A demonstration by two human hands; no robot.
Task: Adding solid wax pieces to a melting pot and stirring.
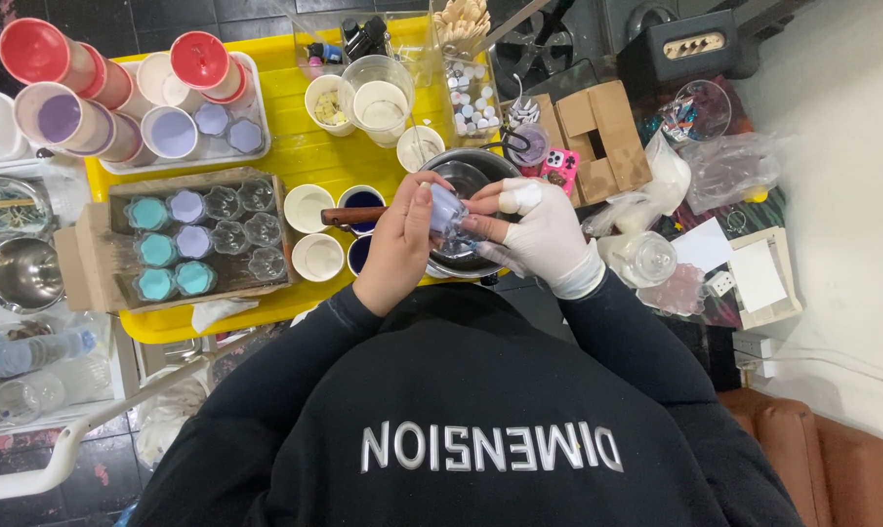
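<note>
near the middle of the frame a glossy clear plastic mould (448, 213) sits against a matt white rubber glove (544, 237). the pan (466, 176) behind is shiny metal with a smooth wooden handle (353, 216). the tray (305, 151) is glossy yellow plastic; at left, rough brown cardboard (85, 263).

yellow bench (295, 156) is packed: cardboard tray (202, 239) of teal and lilac filled molds, red-rimmed cups (199, 60) in back, pink phone (561, 166) by a cardboard box (597, 132).

Black long-sleeved top with silver lettering; white glove on right hand (544, 234); left hand (399, 244) ungloved.
</note>
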